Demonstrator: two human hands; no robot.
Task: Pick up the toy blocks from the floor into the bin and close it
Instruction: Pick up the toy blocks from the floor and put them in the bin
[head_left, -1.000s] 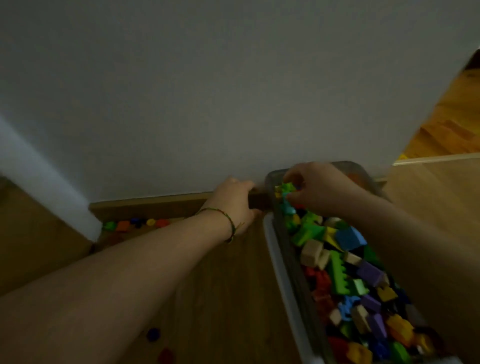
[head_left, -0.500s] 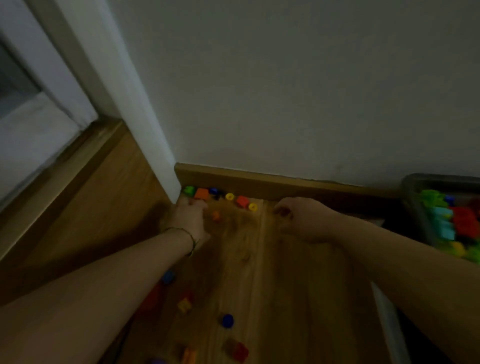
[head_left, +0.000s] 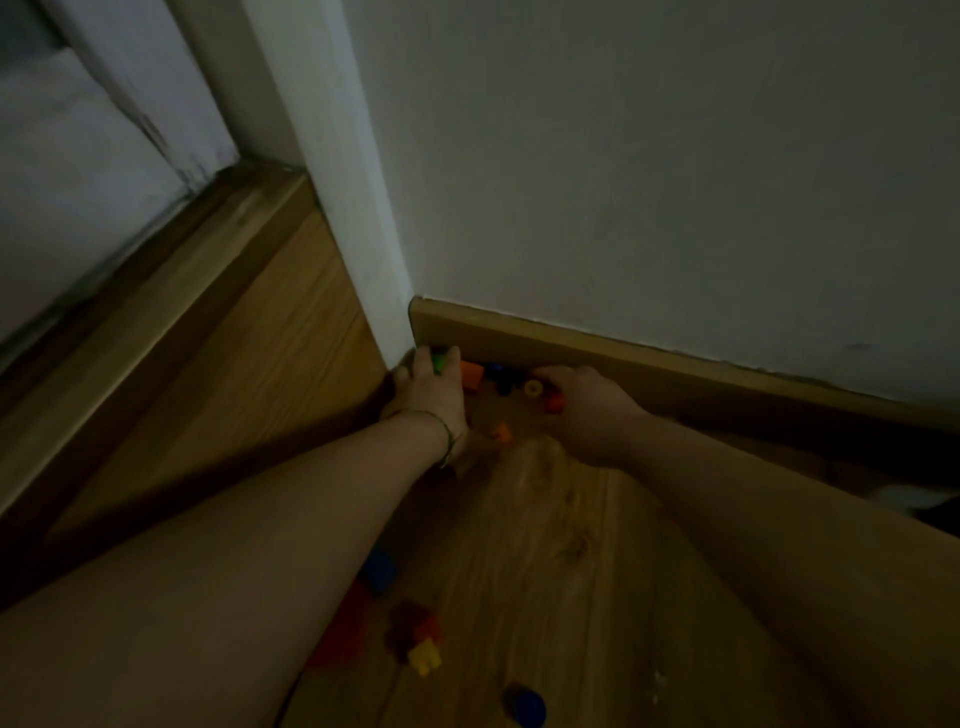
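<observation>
Small toy blocks lie along the baseboard in the floor corner. My left hand reaches into the corner, its fingers closed round a green block. My right hand is just to the right, its fingertips curled over a red block, with a yellow ring block touching beside it. An orange block and a dark blue block sit between my hands. A small orange piece lies nearer me. The bin is out of view.
A white door frame meets the wooden baseboard at the corner. Closer to me on the wooden floor lie a blue block, a red block, a red and yellow cluster and a blue round piece.
The view swung left from the bin to the corner. Both hands left the bin, moved to the baseboard blocks, and now close on the green and red ones.
</observation>
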